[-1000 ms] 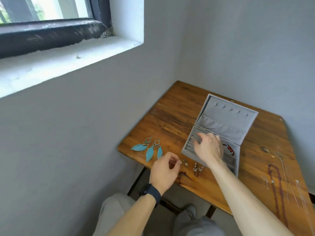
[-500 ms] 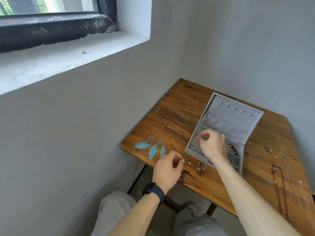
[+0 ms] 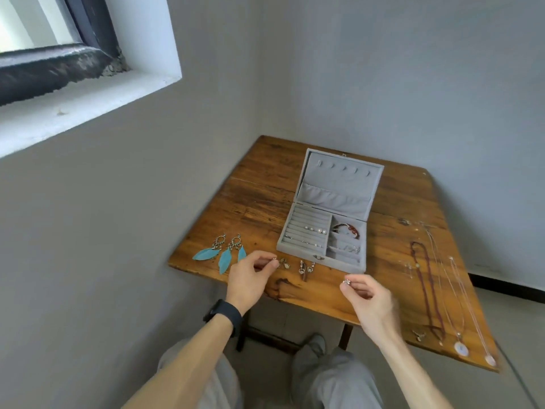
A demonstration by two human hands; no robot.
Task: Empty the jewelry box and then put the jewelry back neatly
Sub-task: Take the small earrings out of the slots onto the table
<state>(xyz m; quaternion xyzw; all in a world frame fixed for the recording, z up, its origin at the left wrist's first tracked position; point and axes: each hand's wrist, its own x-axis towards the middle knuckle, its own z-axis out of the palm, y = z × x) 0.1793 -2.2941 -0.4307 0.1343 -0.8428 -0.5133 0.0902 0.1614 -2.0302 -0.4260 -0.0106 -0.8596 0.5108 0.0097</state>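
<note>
The grey jewelry box (image 3: 309,255) stands with its lid up on the wooden table (image 3: 259,199). Pearl studs (image 3: 315,229) sit in its ring rows and a red bracelet (image 3: 348,229) lies in a right compartment. My right hand (image 3: 368,296) is in front of the box and pinches a small silver earring (image 3: 346,281). My left hand (image 3: 250,276) pinches a small earring (image 3: 275,259) near the table's front edge. More small earrings (image 3: 305,267) lie between my hands.
Two blue feather earrings (image 3: 221,255) lie at the table's left front. Several necklaces, one of dark red beads (image 3: 427,287) and thin chains (image 3: 454,287), stretch along the right side. Grey walls close in left and behind. My knees are below the table edge.
My right hand has come out of the box toward me with a small silver earring pinched. My left hand stays near the front edge. The camera has tilted and shifted.
</note>
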